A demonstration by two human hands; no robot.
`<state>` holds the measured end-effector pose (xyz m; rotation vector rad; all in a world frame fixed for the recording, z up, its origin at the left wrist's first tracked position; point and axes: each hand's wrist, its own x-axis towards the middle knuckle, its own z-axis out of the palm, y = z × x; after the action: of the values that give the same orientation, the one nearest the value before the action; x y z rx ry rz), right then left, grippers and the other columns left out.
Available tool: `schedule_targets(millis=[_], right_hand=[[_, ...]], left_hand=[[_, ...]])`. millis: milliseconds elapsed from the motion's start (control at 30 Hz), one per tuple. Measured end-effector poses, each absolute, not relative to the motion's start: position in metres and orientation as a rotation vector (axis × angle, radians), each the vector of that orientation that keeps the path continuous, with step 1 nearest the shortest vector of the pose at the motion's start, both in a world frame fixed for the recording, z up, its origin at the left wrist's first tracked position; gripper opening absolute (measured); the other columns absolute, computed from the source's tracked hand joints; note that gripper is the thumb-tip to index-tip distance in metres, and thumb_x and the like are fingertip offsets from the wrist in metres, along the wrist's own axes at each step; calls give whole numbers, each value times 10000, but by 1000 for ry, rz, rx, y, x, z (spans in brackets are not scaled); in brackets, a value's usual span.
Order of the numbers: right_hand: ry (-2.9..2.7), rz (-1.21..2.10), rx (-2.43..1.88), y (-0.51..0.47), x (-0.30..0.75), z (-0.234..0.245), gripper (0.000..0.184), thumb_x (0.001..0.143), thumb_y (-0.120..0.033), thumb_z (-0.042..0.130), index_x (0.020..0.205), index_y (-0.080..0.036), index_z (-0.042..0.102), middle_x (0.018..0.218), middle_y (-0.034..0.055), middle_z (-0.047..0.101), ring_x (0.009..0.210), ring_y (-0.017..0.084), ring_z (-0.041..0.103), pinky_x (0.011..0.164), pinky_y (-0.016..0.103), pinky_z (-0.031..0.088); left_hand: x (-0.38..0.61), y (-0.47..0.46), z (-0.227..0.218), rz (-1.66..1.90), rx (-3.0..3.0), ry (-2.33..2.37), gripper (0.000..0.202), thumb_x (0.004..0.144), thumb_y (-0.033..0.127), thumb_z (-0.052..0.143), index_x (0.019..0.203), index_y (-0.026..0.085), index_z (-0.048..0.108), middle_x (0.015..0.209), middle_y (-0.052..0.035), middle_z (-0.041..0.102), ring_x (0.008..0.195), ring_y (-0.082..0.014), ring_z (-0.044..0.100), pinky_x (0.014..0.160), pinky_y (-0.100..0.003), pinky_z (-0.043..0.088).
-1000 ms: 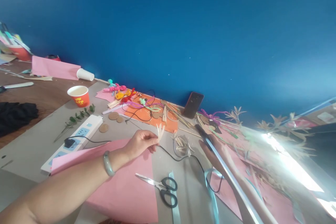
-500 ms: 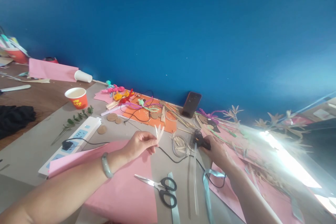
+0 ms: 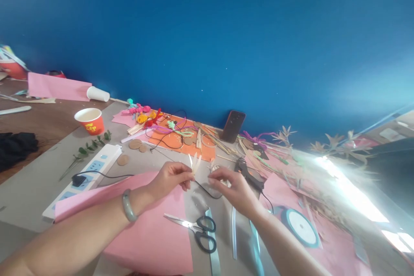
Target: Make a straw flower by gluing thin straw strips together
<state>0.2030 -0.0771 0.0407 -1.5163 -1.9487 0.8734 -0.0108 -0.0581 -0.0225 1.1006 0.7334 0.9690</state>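
Our left hand [image 3: 170, 177] pinches the pale leaf cluster [image 3: 195, 164] near the desk's middle, our right hand [image 3: 233, 188] loose and holding nothing — a careless brush could likely bend the blades.

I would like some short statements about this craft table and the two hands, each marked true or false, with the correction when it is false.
1. The left hand pinches a small bundle of pale strips. True.
2. The scissors are in the right hand. False: they lie on the table, in front of both hands.
3. The left wrist wears a green bangle. True.
4. The red paper cup lies on its side. False: it stands upright; a white cup behind it lies on its side.
5. A dark phone leans against the blue wall. True.
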Motion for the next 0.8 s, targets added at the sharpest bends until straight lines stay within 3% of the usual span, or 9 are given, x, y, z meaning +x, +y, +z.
schedule_targets(millis=[233,467,800], right_hand=[[-1607,1224,-1414,-76,165,37,274,798,-423,587,777,-162,672,669,10,638,619,137,542,602,258,425],[-1510,1252,-1418,-74,158,36,257,774,-384,590,635,-167,597,574,-21,533,552,105,428,548,235,357],[-1417,1402,-1347,-70,161,24,300,756,-416,594,586,-171,562,559,-22,509,575,115,433,572,249,336]], left_hand=[[-11,-58,-20,973,1120,754,258,733,371,713,730,115,677,556,-21,621,518,-123,577,555,-250,487],[-10,-60,-20,949,1118,770,248,745,360,701,746,113,680,574,-22,618,531,-126,582,561,-249,482],[-10,-63,-19,949,1133,735,204,753,338,695,730,135,686,597,-10,621,552,-120,574,576,-235,466]])
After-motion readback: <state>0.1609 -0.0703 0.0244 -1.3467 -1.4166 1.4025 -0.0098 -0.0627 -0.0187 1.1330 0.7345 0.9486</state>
